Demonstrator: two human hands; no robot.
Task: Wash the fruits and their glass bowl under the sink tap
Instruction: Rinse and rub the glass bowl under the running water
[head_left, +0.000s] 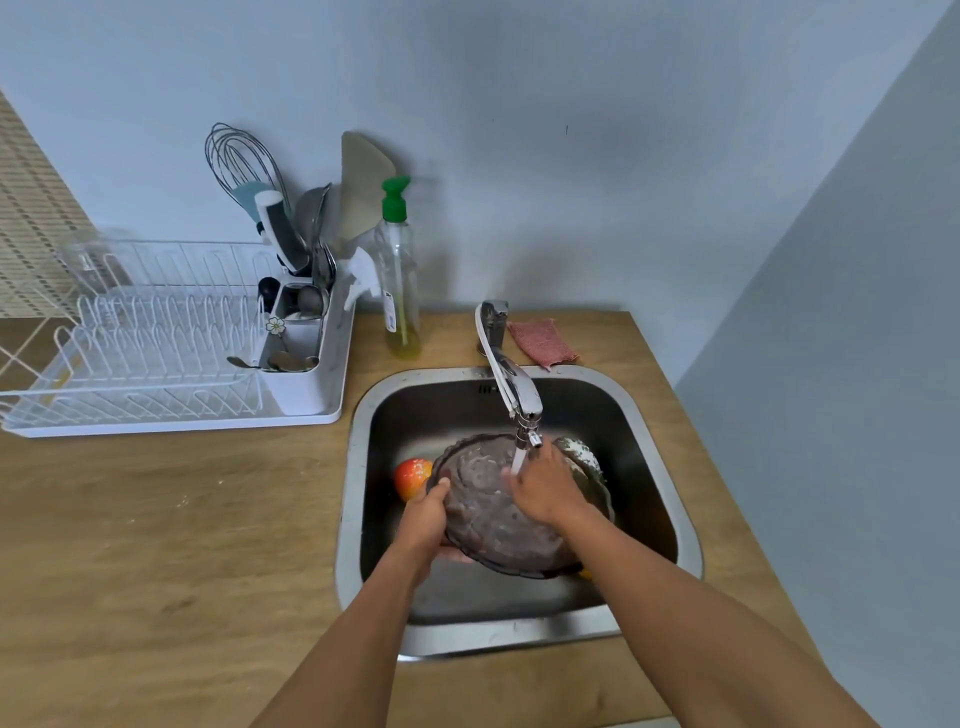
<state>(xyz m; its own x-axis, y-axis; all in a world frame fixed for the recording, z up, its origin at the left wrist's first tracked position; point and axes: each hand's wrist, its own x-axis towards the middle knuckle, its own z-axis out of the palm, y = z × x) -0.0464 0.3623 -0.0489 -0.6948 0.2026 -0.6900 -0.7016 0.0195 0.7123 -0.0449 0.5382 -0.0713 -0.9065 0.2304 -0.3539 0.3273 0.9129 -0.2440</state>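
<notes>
While water runs from the tap (511, 387), a glass bowl (498, 512) is held tilted inside the sink (660, 415). Left hand (423, 519) grips its left rim, fingers curled underneath; right hand (545, 491) lies flat inside, fingers together. An apple (410, 475) sits just left.

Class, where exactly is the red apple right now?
The red apple lies inside the sink, at its left side, just left of the glass bowl and above the left hand.

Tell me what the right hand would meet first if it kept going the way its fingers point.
The right hand lies on the glass bowl, fingers aimed up-left toward the water stream under the tap. It would probably meet the stream first, though depth is unclear.
</notes>
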